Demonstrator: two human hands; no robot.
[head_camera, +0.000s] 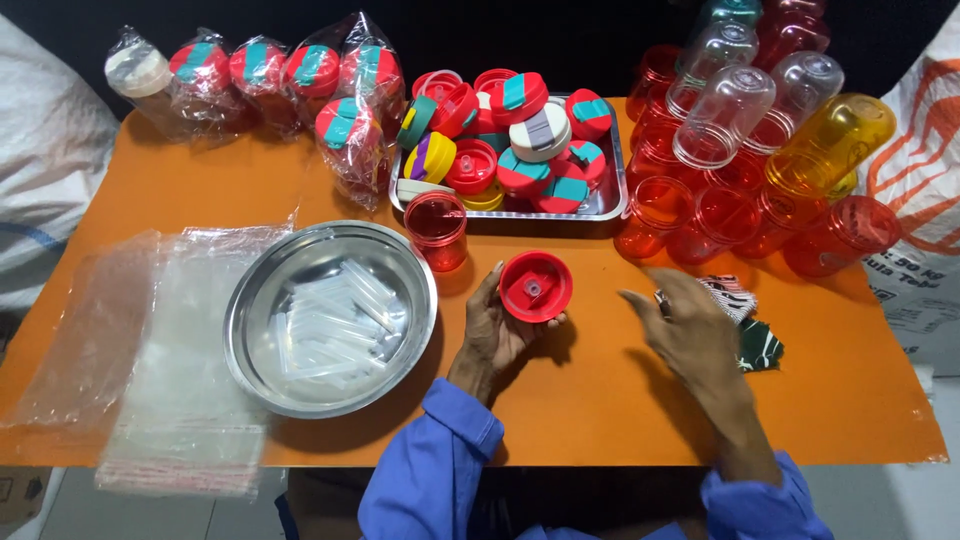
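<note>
Orange tabletop under me: my left hand grips a red bottle lid, my right hand hovers spread, holding nothing, beside patterned cloth.

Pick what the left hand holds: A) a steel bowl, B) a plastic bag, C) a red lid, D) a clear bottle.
C: the left hand grips a round red lid, underside up, just above the orange table; the right hand hovers empty beside it.

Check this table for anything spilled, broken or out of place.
Nothing looks spilled or broken. The bottles lie in a loose heap at the table's far right corner, and plastic bags overhang its left edge. The left hand holds a red lid.
</note>
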